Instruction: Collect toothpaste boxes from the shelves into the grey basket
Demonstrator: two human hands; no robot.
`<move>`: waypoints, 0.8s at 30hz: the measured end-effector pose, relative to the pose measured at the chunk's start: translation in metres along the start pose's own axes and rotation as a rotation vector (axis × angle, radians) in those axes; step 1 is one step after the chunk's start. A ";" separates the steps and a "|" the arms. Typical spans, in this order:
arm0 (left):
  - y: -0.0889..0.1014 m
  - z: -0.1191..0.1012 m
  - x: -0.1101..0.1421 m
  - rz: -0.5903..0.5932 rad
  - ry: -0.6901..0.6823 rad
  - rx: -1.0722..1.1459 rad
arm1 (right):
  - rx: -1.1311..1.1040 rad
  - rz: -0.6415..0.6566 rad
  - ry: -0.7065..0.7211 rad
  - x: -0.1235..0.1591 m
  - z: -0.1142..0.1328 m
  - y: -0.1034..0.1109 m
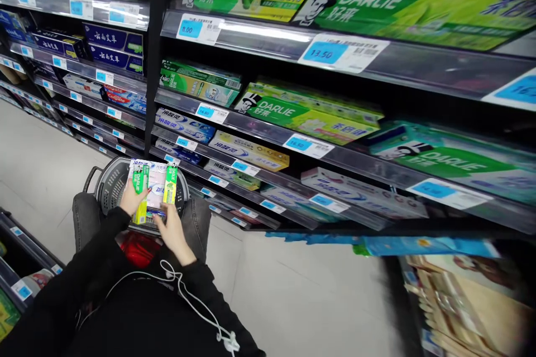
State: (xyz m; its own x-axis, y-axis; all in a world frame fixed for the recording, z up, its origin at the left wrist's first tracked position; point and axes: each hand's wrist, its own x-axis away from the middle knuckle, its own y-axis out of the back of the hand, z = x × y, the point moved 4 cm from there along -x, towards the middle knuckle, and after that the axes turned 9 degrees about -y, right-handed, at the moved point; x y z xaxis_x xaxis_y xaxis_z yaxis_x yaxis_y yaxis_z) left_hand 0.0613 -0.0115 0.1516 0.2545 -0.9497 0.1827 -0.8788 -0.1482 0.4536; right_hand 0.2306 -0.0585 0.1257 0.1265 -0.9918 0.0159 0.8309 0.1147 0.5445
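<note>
My left hand [131, 198] grips a green and yellow Darlie toothpaste box [141, 178], held upright with the thumb across its front. To the right, my right hand [173, 234] has its fingers at the lower end of another Darlie toothpaste box [171, 183]. Both boxes are over a grey shopping basket [109, 184] between my knees. Pale toothpaste boxes [156, 181] with blue lettering lie in the basket, between the two green ones. My hands and the boxes cover much of the basket's inside.
Shelves with several toothpaste boxes [305, 114] rise in front and to the right, edged with price tags [309, 145]. Another shelf [29, 256] stands at lower left. White earphone cords [188, 295] hang over my lap. Pale floor [268, 290] runs alongside.
</note>
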 end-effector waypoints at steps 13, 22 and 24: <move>-0.095 -0.002 -0.100 0.053 0.007 -0.666 | 0.523 -0.041 -0.150 -0.081 -0.074 -0.035; -0.120 0.015 -0.111 0.075 -0.105 -0.893 | 0.540 -0.037 -0.179 -0.086 -0.079 -0.043; -0.122 0.017 -0.113 0.095 -0.133 -0.930 | 0.526 -0.047 -0.179 -0.087 -0.080 -0.043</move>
State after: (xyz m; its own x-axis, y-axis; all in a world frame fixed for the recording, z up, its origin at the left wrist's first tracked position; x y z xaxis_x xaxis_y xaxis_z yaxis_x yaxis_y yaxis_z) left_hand 0.1331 0.1090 0.0602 0.1001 -0.9787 0.1794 -0.2044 0.1562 0.9663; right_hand 0.2276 0.0269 0.0335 -0.0369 -0.9944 0.0986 0.4448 0.0720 0.8927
